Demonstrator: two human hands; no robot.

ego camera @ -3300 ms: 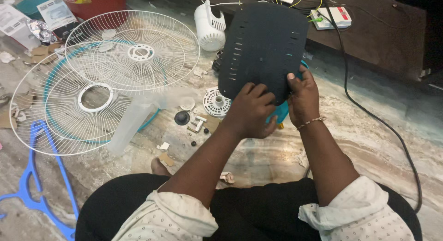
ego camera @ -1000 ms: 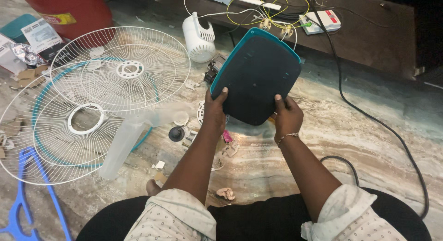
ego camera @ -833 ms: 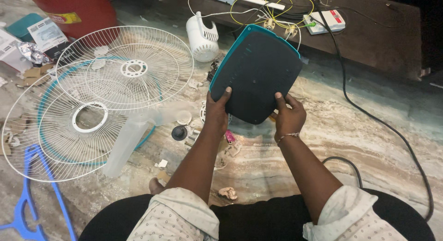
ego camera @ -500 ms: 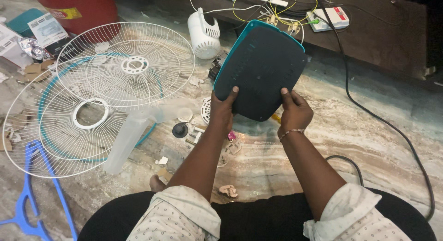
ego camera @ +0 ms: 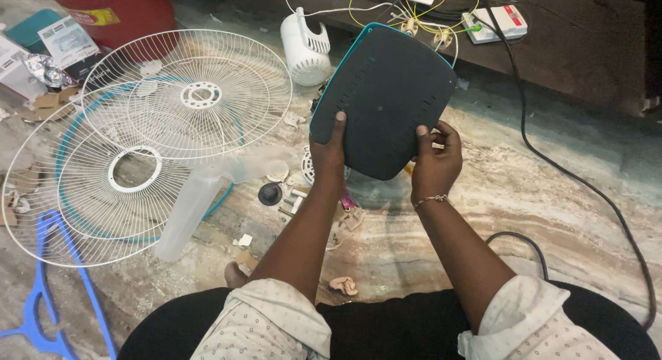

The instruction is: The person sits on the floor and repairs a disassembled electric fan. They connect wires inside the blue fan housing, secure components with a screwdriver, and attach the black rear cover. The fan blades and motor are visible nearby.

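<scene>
I hold the dark fan base plate (ego camera: 386,101) with its teal rim up off the marble floor (ego camera: 524,194), tilted toward me. My left hand (ego camera: 329,156) grips its lower left edge, thumb pressed flat on the face. My right hand (ego camera: 436,160) pinches the lower right edge, thumb on top and fingers curled behind. Left of the plate lie two white wire fan grilles (ego camera: 186,98). Just beyond its top left stands the white motor housing (ego camera: 305,46). Beyond the plate's top edge, yellow wires (ego camera: 414,18) trail.
</scene>
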